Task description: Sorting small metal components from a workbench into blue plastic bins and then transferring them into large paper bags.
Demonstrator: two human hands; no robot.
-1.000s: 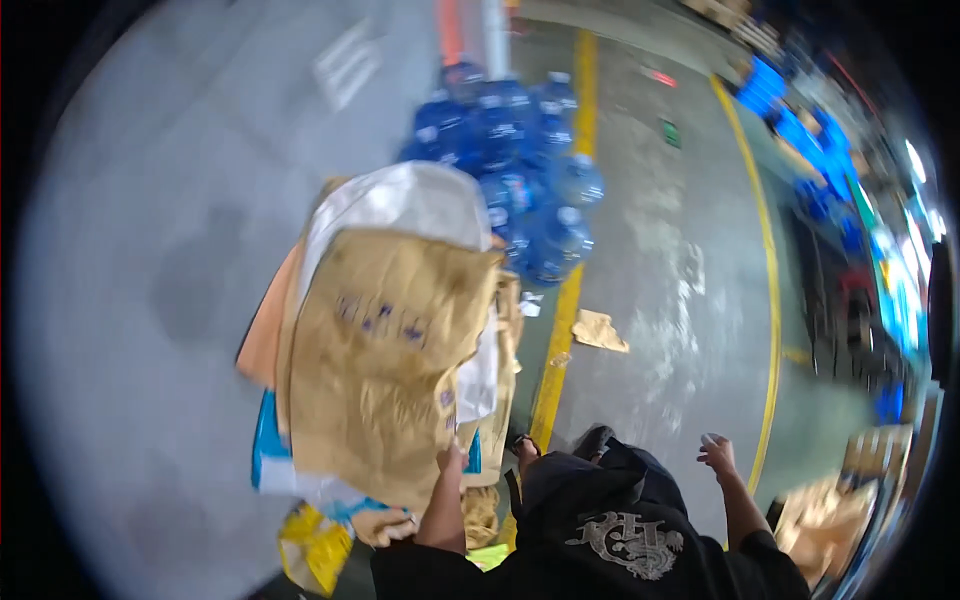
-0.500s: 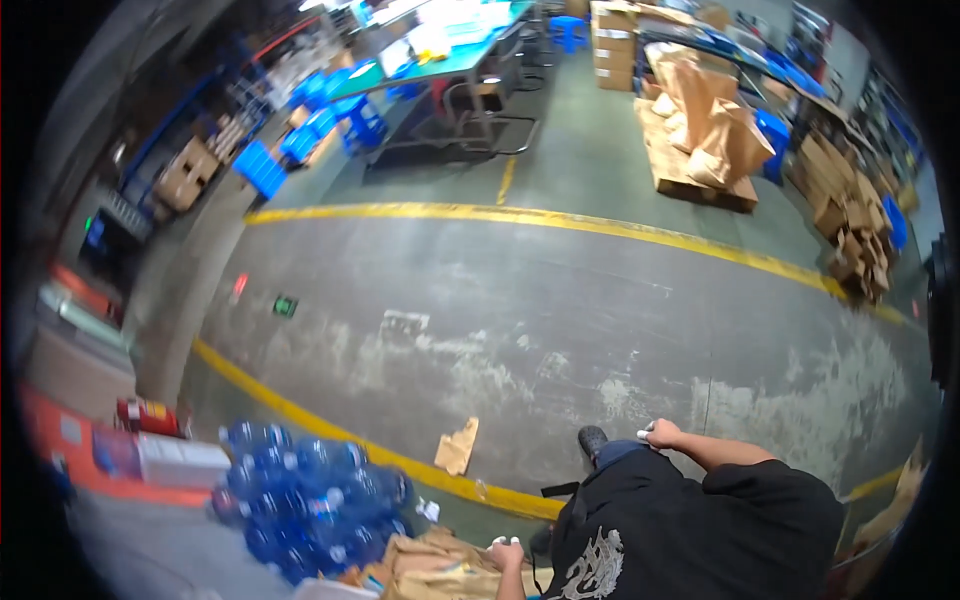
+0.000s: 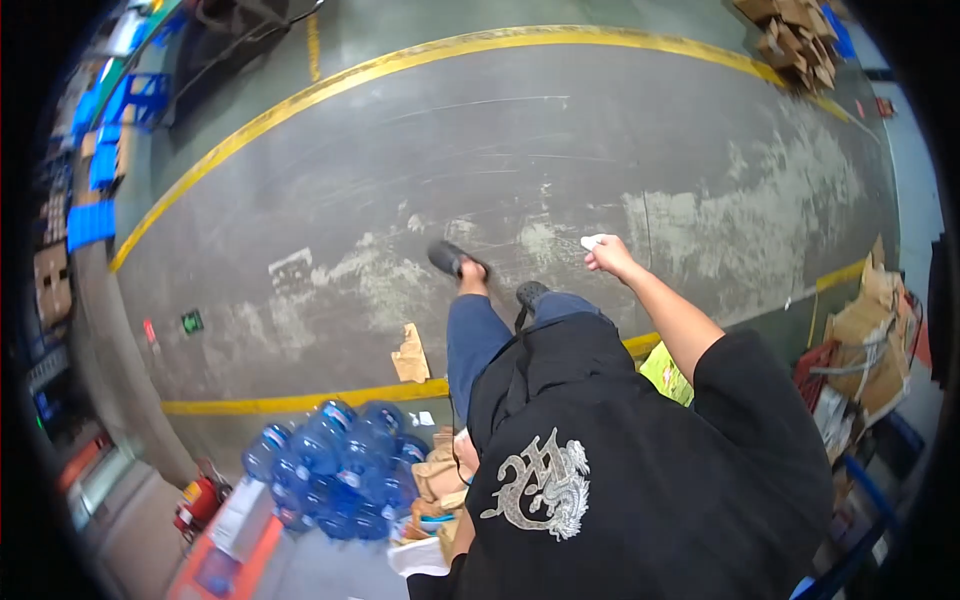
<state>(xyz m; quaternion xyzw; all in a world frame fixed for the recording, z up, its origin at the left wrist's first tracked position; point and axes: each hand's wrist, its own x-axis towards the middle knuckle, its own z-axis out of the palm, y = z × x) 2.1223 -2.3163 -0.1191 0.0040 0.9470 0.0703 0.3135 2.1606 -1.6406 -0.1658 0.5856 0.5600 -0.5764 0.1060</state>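
Observation:
My right hand is out ahead of me over the grey floor, its fingers curled in. White shows at its fingertips, looking like a finger covering; the inside of the hand is hidden. Low at my left side, only a bit of my left hand shows past the black shirt, and its fingers cannot be made out. Close to it lie crumpled brown paper and a heap of clear blue water bottles.
Yellow lines border a scuffed walkway. Torn brown cardboard lies on it ahead. A red fire extinguisher stands left of the bottles. Behind me at right are a yellow-green bag and stacked cardboard.
My view has tipped down and swung right; the table and paper sacks ahead have mostly left it. My left leg has stepped forward. My right hand has swung forward, and my left hand is more hidden.

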